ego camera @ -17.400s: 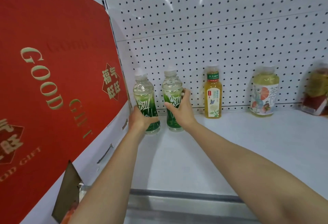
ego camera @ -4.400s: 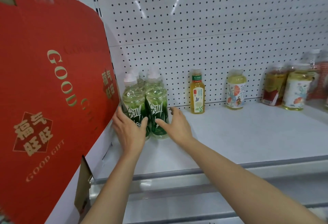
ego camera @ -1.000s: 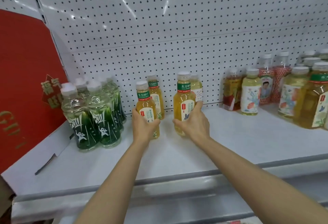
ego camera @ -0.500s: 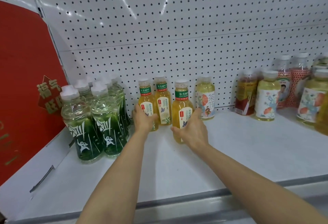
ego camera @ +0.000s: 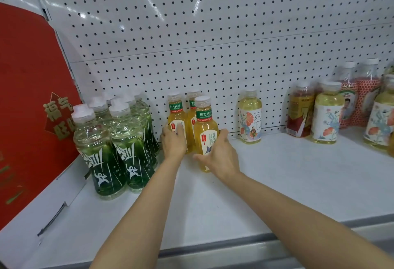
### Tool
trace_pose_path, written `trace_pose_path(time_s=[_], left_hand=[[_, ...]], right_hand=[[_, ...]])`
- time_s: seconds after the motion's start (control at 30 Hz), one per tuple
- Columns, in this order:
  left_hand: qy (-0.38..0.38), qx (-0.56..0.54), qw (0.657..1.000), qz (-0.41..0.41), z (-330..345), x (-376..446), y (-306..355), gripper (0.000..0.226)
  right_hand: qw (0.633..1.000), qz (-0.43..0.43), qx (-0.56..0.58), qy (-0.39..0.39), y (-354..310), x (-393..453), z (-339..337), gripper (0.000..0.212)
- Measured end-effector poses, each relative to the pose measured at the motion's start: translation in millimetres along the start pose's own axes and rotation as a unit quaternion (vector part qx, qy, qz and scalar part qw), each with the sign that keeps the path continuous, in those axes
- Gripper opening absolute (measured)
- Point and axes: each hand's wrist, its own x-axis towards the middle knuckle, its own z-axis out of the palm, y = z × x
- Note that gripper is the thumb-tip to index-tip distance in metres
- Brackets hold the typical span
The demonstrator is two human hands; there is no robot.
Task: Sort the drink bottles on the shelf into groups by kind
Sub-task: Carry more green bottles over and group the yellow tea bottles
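Note:
On the white shelf [ego camera: 277,183] stand three yellow tea bottles with green neck bands. My left hand [ego camera: 173,142] grips the left one [ego camera: 175,113] from the front. My right hand [ego camera: 219,155] is curled round the nearest one [ego camera: 204,123]. The third yellow bottle [ego camera: 193,102] stands behind them against the pegboard. Several clear bottles with green labels [ego camera: 119,147] are grouped to the left. A pale yellow bottle with a flowered white label [ego camera: 249,117] stands alone to the right.
A red gift box [ego camera: 32,108] leans at the left end of the shelf. Mixed bottles [ego camera: 326,113] with red, yellow and flowered labels crowd the far right. The pegboard back wall [ego camera: 213,34] rises behind everything. A metal rail [ego camera: 234,245] edges the shelf front.
Both hands have pushed their yellow bottles back and to the left, closer to the third one. The three now stand tightly together beside the green group.

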Motion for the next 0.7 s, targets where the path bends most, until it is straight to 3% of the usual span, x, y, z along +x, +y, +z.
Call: trace_pose_path(time_s=[0.13, 0.23, 0.33, 0.43, 0.7], left_hand=[[0.045, -0.004, 0.989, 0.141, -9.0, -44.6, 22.4, 0.080], [0.027, 0.105, 0.981, 0.161, -9.5, -56.9, 20.7, 0.096], [0.011, 0.146, 0.979, 0.143, -16.7, -49.0, 13.9, 0.080], [-0.009, 0.137, 0.981, 0.137, -24.7, -36.5, 12.9, 0.068], [-0.033, 0.117, 0.982, 0.148, -27.6, -16.2, 12.2, 0.062]], right_hand=[[1.000, -0.013, 0.001, -0.013, -10.2, 2.8, 16.4, 0.063], [0.999, -0.043, 0.007, -0.032, -17.6, 3.3, 27.1, 0.053], [0.993, -0.060, 0.030, -0.100, -17.8, 2.3, 28.1, 0.065], [0.987, -0.095, -0.017, -0.131, -9.0, 4.4, 29.7, 0.086], [0.936, -0.266, -0.230, -0.030, 17.1, 24.3, 28.3, 0.079]])
